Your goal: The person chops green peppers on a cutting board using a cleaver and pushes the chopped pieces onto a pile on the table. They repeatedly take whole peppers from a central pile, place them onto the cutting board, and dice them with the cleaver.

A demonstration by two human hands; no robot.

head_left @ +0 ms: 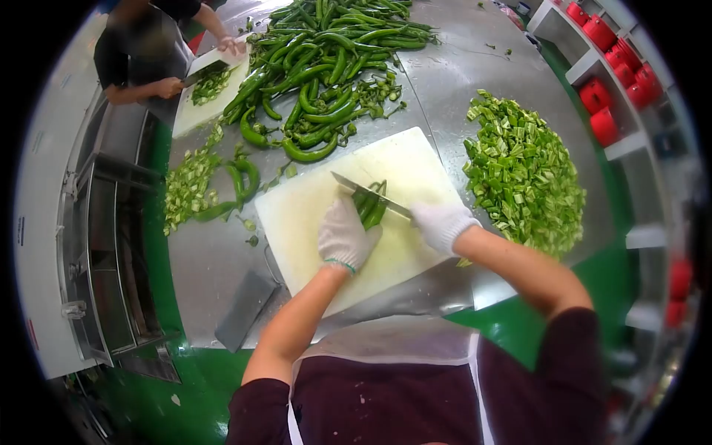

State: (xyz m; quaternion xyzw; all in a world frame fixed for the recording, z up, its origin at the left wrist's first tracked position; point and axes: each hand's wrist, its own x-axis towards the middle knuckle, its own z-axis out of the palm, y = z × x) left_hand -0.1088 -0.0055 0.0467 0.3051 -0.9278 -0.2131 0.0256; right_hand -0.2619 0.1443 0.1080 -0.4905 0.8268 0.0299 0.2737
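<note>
A white cutting board (297,215) lies at an angle on the metal table in front of me. My left hand (345,236), in a white knit glove, presses a small bunch of long green peppers (374,213) onto the board. In its white glove, my right hand (443,225) grips a knife (397,208) by the handle, which the fingers hide. The blade crosses over the peppers near their far ends, its tip pointing left past my left fingertips.
Whole green peppers (326,111) are heaped beyond the board. Chopped pepper pieces (523,174) form a mound on the right; more (189,185) lie left. A grey cleaver-like blade (247,308) rests near the front edge. Across the table, a person (144,55) cuts peppers on another board.
</note>
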